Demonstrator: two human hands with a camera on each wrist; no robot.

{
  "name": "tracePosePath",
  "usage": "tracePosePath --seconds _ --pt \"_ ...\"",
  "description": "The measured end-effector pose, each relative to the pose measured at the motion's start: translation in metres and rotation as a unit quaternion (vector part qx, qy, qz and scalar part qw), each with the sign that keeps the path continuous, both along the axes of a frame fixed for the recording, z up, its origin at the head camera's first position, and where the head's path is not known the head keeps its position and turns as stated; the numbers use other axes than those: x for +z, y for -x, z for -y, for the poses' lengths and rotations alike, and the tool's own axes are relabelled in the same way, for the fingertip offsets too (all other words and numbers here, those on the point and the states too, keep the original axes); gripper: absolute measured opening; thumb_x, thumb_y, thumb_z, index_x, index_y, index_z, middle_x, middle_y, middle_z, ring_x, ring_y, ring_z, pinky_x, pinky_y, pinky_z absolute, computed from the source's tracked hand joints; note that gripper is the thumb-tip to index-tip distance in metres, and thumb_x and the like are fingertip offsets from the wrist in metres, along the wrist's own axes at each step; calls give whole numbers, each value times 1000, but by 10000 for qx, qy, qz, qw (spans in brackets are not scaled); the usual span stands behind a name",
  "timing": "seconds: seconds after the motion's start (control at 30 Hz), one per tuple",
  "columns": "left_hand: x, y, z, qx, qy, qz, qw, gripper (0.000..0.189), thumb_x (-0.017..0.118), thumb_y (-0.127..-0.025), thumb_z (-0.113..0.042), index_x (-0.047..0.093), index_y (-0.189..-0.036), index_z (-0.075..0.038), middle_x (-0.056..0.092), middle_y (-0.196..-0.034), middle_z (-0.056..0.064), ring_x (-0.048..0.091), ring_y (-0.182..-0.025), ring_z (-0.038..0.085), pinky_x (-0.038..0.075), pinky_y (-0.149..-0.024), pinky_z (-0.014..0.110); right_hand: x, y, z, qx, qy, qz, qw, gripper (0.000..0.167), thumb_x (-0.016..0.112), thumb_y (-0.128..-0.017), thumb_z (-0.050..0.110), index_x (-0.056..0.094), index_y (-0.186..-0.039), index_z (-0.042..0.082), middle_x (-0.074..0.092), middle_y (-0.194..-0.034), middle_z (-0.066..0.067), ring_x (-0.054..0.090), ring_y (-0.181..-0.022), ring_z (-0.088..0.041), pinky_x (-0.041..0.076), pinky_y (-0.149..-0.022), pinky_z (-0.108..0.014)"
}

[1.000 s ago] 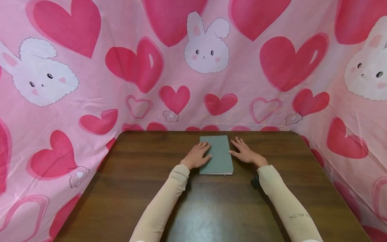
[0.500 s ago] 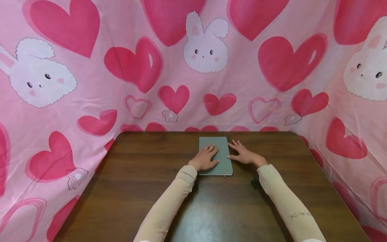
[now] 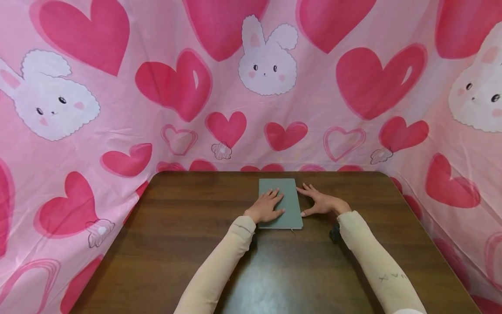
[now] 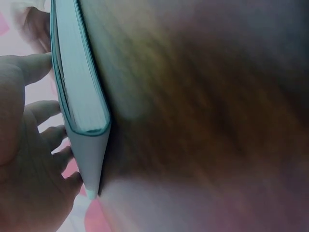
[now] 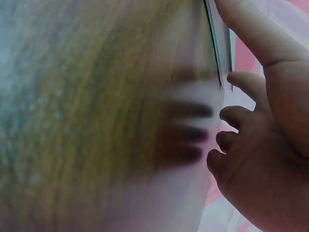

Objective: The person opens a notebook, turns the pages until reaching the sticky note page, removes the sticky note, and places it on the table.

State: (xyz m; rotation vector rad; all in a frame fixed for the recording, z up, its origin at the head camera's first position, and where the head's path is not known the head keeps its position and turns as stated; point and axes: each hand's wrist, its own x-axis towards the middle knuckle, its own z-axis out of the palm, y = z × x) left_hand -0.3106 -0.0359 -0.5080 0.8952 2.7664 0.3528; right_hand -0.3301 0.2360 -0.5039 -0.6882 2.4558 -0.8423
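A grey-green hardcover notebook (image 3: 290,205) lies closed near the far edge of the table, a thin ribbon (image 3: 293,230) poking out at its near end. My left hand (image 3: 267,206) rests on the cover with fingers spread. In the left wrist view the fingertips touch the cover, above the spine and the white page block (image 4: 79,72). My right hand (image 3: 322,203) is at the notebook's right side, thumb and index finger at its long edge. The right wrist view shows the thumb (image 5: 256,29) at the page edge, the other fingers extended past the corner.
The brown wooden table (image 3: 176,235) reaches out on every side of the notebook. Behind and beside it hangs a pink cloth (image 3: 251,131) printed with hearts and rabbits. A dark wrist device (image 3: 334,233) sits under the right wrist.
My left hand has slid rightward from the notebook's left edge onto its cover. My right thumb has moved toward the near end of the right edge, spreading from the index finger. The notebook stays closed.
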Motion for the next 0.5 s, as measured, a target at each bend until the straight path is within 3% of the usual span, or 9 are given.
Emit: tracePosePath --seconds 0.2,0.5 --pt "-1 2 -1 47 15 20 10000 66 46 -106 -48 29 -162 -17 19 -170 7 15 -157 29 16 -126 48 -1 0 -2 5 165 -105 9998 101 81 -88 33 19 -163 7 -3 -167 -29 -11 -151 -53 9 -113 -77" --pt "7 1 -3 109 -69 -19 9999 65 46 -106 -48 30 -161 -17 20 -170 8 19 -156 31 19 -125 48 4 1 -5 -12 510 -192 9985 100 80 -88 36 19 -163 11 0 -168 -27 -8 -152 -52 13 -113 -77"
